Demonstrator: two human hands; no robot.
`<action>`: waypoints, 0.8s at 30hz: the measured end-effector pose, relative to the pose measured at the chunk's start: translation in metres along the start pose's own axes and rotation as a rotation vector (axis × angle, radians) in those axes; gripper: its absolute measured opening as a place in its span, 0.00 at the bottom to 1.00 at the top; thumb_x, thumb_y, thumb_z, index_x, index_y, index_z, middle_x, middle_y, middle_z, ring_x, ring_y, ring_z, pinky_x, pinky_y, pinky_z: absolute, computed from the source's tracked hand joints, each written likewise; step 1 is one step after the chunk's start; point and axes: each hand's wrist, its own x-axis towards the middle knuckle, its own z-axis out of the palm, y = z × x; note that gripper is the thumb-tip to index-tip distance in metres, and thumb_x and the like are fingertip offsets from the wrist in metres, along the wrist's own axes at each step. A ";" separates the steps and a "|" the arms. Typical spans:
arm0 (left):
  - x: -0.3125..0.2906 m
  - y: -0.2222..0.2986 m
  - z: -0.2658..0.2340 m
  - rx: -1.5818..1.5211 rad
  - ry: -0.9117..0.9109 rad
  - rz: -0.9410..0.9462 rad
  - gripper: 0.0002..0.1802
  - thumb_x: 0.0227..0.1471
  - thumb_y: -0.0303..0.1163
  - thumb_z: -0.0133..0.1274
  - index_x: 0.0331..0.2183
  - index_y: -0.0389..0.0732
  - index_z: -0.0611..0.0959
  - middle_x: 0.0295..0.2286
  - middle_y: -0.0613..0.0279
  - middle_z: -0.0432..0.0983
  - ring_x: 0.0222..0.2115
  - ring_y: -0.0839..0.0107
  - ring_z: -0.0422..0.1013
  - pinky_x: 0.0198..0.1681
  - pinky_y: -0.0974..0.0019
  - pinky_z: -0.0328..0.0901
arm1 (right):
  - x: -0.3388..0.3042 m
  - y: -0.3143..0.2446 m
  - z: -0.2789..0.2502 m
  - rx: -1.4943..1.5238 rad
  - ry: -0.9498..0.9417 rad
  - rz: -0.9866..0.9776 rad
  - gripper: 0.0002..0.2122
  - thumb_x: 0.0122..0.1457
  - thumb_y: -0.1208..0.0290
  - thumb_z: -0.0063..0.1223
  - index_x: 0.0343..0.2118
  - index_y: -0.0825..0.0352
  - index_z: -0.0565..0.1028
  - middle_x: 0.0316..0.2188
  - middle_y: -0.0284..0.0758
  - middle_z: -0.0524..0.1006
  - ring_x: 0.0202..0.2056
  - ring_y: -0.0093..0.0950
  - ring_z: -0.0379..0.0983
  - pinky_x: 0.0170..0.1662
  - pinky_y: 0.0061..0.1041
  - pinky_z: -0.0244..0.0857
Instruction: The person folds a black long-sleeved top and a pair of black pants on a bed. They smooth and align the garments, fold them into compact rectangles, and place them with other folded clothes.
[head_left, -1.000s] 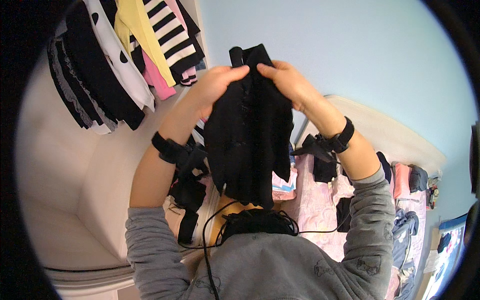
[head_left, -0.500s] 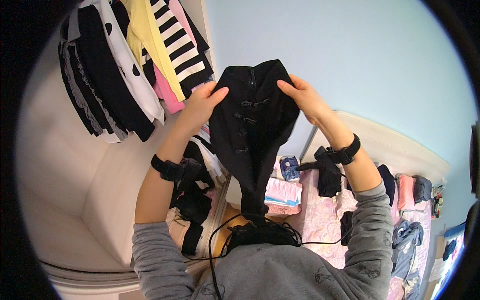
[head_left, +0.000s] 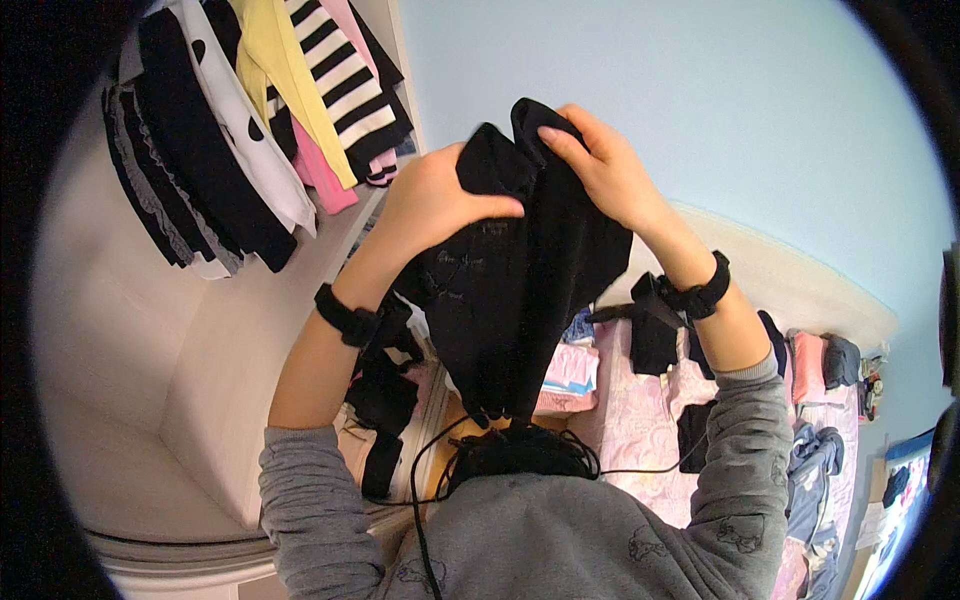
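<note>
A black garment [head_left: 520,280] with small knotted cord trims hangs in front of me, held up by its top edge. My left hand [head_left: 440,198] grips the upper left, its thumb stretched across the front and its fingers behind the cloth. At the upper right, my right hand [head_left: 603,165] pinches the edge between thumb and fingers. Between the hands the top edge dips into a fold, with the two sides drawn close together. The lower part narrows toward my chest. Whether it is trousers or a skirt I cannot tell.
Clothes hang in the wardrobe at the upper left, among them a striped top [head_left: 340,75] and a yellow one [head_left: 285,80]. Dark clothes [head_left: 385,400] lie in its lower part. On the right, a bed [head_left: 640,430] bears several garments. A black cable [head_left: 412,490] runs across my front.
My hands have come closer together and turned inward, folding the garment's top edge at the middle. The trims have shifted left and the cloth now hangs broader below.
</note>
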 end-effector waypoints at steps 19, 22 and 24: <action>0.026 0.018 -0.065 -0.166 0.138 -0.047 0.18 0.45 0.35 0.66 0.37 0.35 0.86 0.31 0.58 0.83 0.32 0.71 0.79 0.40 0.69 0.71 | -0.002 0.024 -0.059 0.178 -0.178 0.273 0.15 0.58 0.61 0.61 0.40 0.69 0.81 0.31 0.31 0.82 0.29 0.18 0.76 0.35 0.19 0.70; 0.027 0.005 -0.066 -0.181 0.130 -0.055 0.20 0.45 0.37 0.67 0.38 0.34 0.85 0.32 0.57 0.83 0.33 0.70 0.79 0.40 0.69 0.71 | 0.002 0.009 -0.058 0.200 -0.148 0.310 0.18 0.59 0.59 0.60 0.41 0.71 0.80 0.34 0.33 0.82 0.32 0.19 0.77 0.37 0.18 0.70; 0.029 -0.001 -0.062 -0.202 0.121 -0.078 0.21 0.45 0.37 0.67 0.39 0.33 0.85 0.32 0.56 0.83 0.33 0.70 0.79 0.39 0.68 0.71 | 0.001 -0.001 -0.049 0.290 -0.152 0.359 0.20 0.60 0.57 0.59 0.42 0.72 0.80 0.35 0.34 0.82 0.33 0.19 0.77 0.38 0.19 0.70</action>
